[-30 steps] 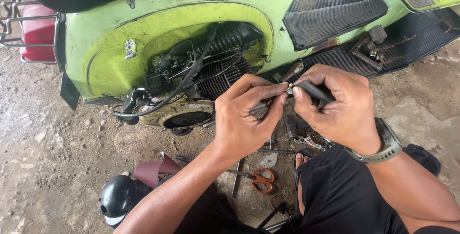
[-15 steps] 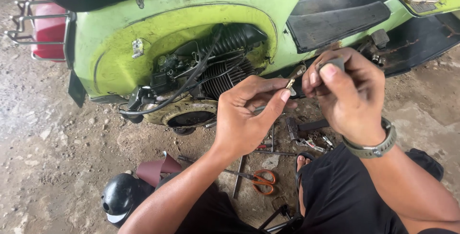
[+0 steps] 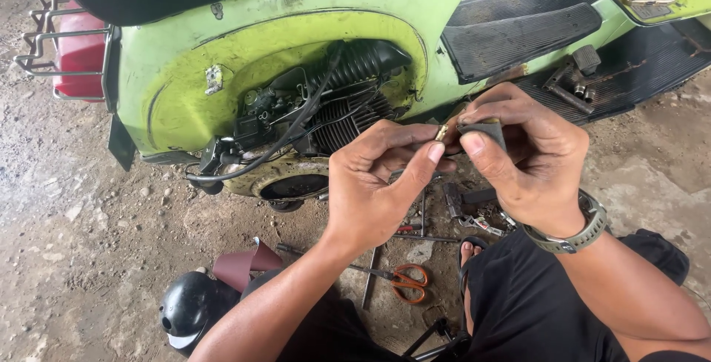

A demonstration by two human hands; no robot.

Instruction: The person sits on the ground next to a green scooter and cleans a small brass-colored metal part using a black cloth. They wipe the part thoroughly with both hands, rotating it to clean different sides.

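Change: both hands sit a little higher and closer together than half a second ago; the dark piece has come up against the brass tip, and the scooter has slid slightly right in view.
Lap: black trousers [image 3: 533, 310] fill the 5 o'clock corner, a bare foot [image 3: 468, 254] just showing at their edge.
Ground nearby: orange-handled scissors [image 3: 406, 282] at 6 o'clock; a black helmet [image 3: 187, 309] and a maroon folded sheet [image 3: 241, 267] at 7 o'clock; loose spanners [image 3: 478, 223] between the wrists.
Left hand [image 3: 370, 188]: grip pinched narrow, thumb and forefinger closed on a small brass-tipped part [image 3: 442, 133], just right of the frame's centre.
Right hand [image 3: 529, 162]: grip closed on a small dark grey piece [image 3: 485, 132], which touches the brass tip; a grey-green wristwatch [image 3: 574, 236] sits on the wrist.
Handling: the brass part looks light, stiff and small enough to slip; I judge it best held by its shank behind the tip, as it is now. The grey piece looks thin and bendable, best pinched at its edges.
Far: the green scooter [image 3: 185, 73] spans 10 to 2 o'clock, its exposed engine [image 3: 326, 110] open at 12 o'clock, red tail light [image 3: 78, 58] at 9 o'clock, black footboard [image 3: 518, 28] at 1 o'clock.
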